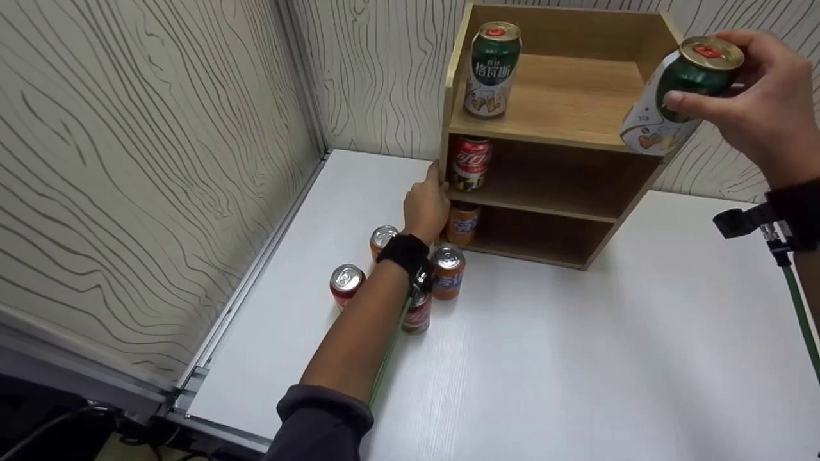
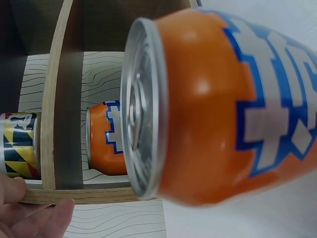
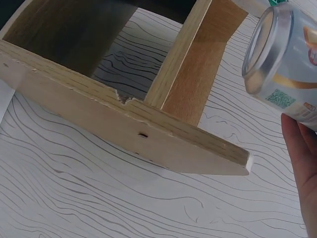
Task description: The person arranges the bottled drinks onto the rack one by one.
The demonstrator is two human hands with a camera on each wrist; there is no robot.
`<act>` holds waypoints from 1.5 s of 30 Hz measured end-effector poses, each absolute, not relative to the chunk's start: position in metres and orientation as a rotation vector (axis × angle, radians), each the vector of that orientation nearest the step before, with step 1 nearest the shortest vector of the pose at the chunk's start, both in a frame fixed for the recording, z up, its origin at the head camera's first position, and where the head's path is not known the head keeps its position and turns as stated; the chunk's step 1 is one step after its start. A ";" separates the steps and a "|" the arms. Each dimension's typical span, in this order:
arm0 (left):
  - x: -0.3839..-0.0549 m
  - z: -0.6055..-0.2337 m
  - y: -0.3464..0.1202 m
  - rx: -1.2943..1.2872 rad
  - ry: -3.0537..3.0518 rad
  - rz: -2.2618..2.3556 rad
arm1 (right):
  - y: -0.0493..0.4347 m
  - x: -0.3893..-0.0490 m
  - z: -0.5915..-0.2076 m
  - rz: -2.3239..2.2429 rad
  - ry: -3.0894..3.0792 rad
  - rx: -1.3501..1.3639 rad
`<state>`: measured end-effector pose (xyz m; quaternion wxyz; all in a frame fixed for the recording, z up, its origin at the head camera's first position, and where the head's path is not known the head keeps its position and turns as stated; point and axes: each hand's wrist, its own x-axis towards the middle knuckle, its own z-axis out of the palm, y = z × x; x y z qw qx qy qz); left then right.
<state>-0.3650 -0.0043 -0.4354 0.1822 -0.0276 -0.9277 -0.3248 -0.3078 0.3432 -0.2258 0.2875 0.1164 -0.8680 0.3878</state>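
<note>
My right hand [image 1: 762, 96] grips a green and white drink can [image 1: 663, 125], tilted, at the right end of the top of a wooden shelf [image 1: 544, 208]. In the right wrist view the can's [image 3: 297, 74] silver base faces the shelf's side panel, apart from it. Thumb and fingers of my left hand [image 1: 426, 205] hold the front edge of the shelf's left panel. A matching green and white can [image 1: 492, 70] stands upright at the left of the top level. Below it are a red can [image 1: 471, 165] in the middle compartment and an orange can [image 1: 462, 225] in the bottom one.
On the white table [image 1: 544, 358], beside my left wrist, stand an orange can [image 1: 448, 275], a red can [image 1: 418, 315], another red can [image 1: 346, 282] and another orange can [image 1: 383, 240]. A wood-patterned wall [image 1: 384, 77] rises behind the shelf, another on the left.
</note>
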 end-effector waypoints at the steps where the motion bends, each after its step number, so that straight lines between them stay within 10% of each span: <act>1: -0.365 -0.435 -0.004 -0.077 -2.617 -0.922 | 0.342 -0.309 -0.225 1.041 -2.322 0.315; 45: -0.365 -0.435 -0.004 -0.076 -2.626 -0.955 | 0.283 -0.380 -0.204 1.146 -2.475 0.346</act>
